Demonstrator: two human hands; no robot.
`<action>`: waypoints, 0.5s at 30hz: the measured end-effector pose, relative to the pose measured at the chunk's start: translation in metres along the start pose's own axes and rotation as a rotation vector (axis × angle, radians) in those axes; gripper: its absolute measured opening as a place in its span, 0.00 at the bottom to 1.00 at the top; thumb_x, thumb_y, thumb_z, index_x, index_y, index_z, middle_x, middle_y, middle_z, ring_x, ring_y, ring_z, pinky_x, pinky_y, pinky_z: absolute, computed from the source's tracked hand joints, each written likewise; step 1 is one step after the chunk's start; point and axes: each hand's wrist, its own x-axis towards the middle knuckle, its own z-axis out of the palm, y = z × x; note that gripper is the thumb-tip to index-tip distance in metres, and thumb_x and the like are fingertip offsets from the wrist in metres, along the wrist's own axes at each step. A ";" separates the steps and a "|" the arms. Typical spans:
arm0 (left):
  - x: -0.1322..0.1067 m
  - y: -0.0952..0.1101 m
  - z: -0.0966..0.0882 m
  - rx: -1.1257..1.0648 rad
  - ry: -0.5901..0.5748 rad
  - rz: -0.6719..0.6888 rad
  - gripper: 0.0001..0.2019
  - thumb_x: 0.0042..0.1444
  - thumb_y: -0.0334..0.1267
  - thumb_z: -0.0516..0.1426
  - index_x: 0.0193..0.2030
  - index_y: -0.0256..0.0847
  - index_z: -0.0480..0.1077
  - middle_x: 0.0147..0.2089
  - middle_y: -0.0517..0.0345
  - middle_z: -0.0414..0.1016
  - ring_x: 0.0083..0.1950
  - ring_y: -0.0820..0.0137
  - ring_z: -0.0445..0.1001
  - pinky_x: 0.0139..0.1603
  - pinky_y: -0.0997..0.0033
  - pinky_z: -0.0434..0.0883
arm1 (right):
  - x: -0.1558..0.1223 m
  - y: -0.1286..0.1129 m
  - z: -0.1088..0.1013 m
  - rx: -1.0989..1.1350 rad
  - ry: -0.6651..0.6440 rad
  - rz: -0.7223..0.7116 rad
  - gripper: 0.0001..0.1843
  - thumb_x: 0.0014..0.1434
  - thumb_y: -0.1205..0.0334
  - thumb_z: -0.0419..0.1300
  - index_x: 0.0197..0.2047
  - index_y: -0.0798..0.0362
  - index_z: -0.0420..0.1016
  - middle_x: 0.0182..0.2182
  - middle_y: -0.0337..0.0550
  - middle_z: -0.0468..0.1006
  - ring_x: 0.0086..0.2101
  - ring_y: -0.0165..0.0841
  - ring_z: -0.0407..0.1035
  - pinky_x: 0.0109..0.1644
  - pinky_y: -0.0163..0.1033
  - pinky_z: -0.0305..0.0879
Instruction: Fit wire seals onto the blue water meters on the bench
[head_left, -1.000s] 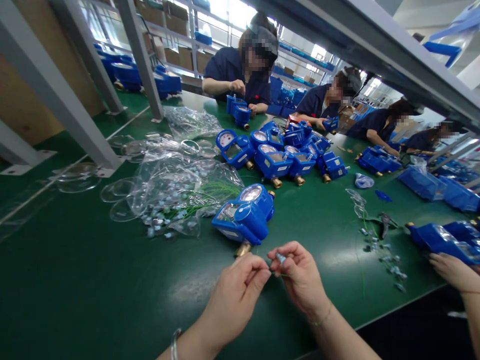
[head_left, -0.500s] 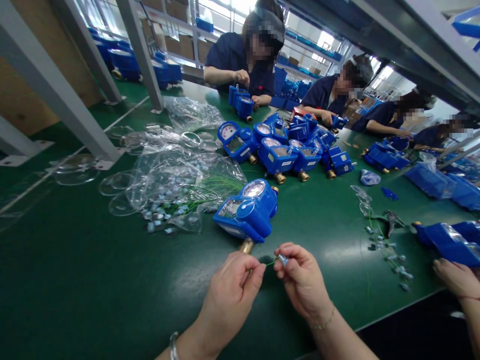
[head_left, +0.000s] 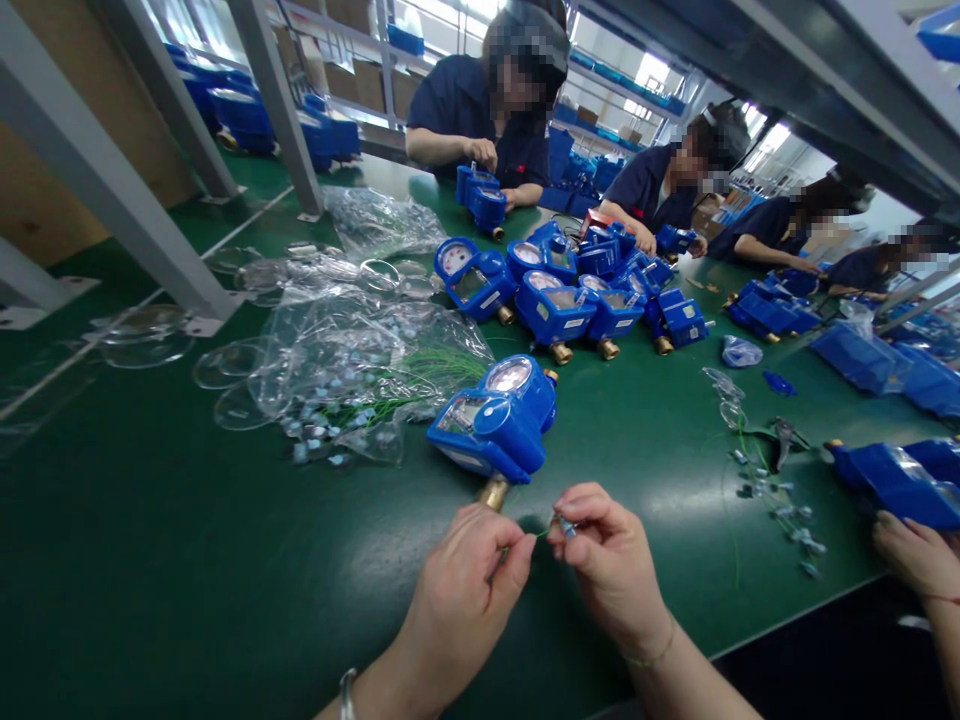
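Observation:
My right hand (head_left: 609,566) pinches a small light-blue seal (head_left: 565,526) between thumb and forefinger. My left hand (head_left: 465,585) pinches the thin green wire (head_left: 537,533) that runs from the seal toward it. Both hands hover just above the green table (head_left: 150,560), near its front edge. Directly beyond them lies a blue water meter (head_left: 495,420) with a round dial and a brass fitting (head_left: 493,492) pointing at my hands.
A clear plastic bag (head_left: 352,365) of seals and green wires lies left of the meter. More blue meters (head_left: 570,290) cluster behind. Loose seals and pliers (head_left: 776,470) lie right. A co-worker's hand (head_left: 915,555) holds a meter at the right edge; several people sit across. Grey frame posts (head_left: 112,190) stand left.
My hands have stayed in place, fingers working closer on the seal and wire. The view has shifted slightly; the co-worker's hand at the right has moved a little.

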 end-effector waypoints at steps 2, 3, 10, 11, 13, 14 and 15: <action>0.000 0.000 0.000 0.002 -0.005 0.017 0.07 0.58 0.34 0.52 0.28 0.41 0.63 0.27 0.59 0.66 0.32 0.70 0.66 0.36 0.71 0.61 | -0.001 0.000 0.000 -0.020 0.005 -0.002 0.19 0.42 0.61 0.70 0.39 0.46 0.74 0.35 0.36 0.69 0.29 0.26 0.68 0.34 0.33 0.65; 0.000 0.000 0.000 0.005 -0.006 0.023 0.07 0.58 0.34 0.52 0.28 0.41 0.63 0.27 0.59 0.66 0.32 0.70 0.66 0.36 0.71 0.61 | -0.001 -0.001 0.000 -0.016 0.008 0.007 0.22 0.41 0.61 0.70 0.41 0.45 0.73 0.34 0.36 0.71 0.30 0.26 0.68 0.34 0.32 0.65; 0.002 0.000 -0.001 -0.013 0.052 0.076 0.07 0.58 0.33 0.52 0.28 0.41 0.62 0.26 0.61 0.65 0.32 0.71 0.65 0.38 0.70 0.62 | -0.002 0.002 -0.001 0.064 0.008 0.034 0.28 0.40 0.64 0.71 0.46 0.44 0.71 0.36 0.36 0.74 0.31 0.24 0.70 0.36 0.28 0.66; 0.002 0.000 -0.001 -0.021 0.058 0.085 0.07 0.58 0.32 0.51 0.29 0.40 0.62 0.26 0.62 0.64 0.32 0.71 0.65 0.38 0.70 0.62 | -0.001 0.002 -0.001 0.072 0.005 0.032 0.27 0.40 0.64 0.71 0.46 0.44 0.71 0.36 0.36 0.75 0.31 0.24 0.70 0.36 0.28 0.66; 0.003 0.001 -0.001 -0.029 0.063 0.097 0.07 0.58 0.31 0.52 0.29 0.40 0.62 0.26 0.62 0.64 0.32 0.72 0.65 0.37 0.71 0.62 | -0.001 0.003 -0.002 0.077 0.001 0.030 0.27 0.41 0.64 0.71 0.46 0.45 0.71 0.37 0.36 0.75 0.31 0.24 0.71 0.36 0.28 0.67; 0.003 0.001 -0.001 -0.031 0.063 0.101 0.07 0.58 0.31 0.52 0.29 0.40 0.62 0.26 0.62 0.64 0.32 0.72 0.64 0.37 0.71 0.62 | -0.001 0.002 -0.002 0.080 0.001 0.025 0.26 0.41 0.65 0.70 0.46 0.45 0.71 0.37 0.36 0.75 0.32 0.24 0.71 0.37 0.28 0.67; 0.003 0.002 -0.002 -0.031 0.064 0.106 0.07 0.58 0.31 0.52 0.28 0.40 0.62 0.26 0.62 0.63 0.32 0.72 0.64 0.38 0.72 0.62 | -0.001 0.002 -0.002 0.083 0.001 0.021 0.26 0.41 0.65 0.70 0.45 0.45 0.71 0.37 0.36 0.75 0.32 0.24 0.71 0.37 0.28 0.67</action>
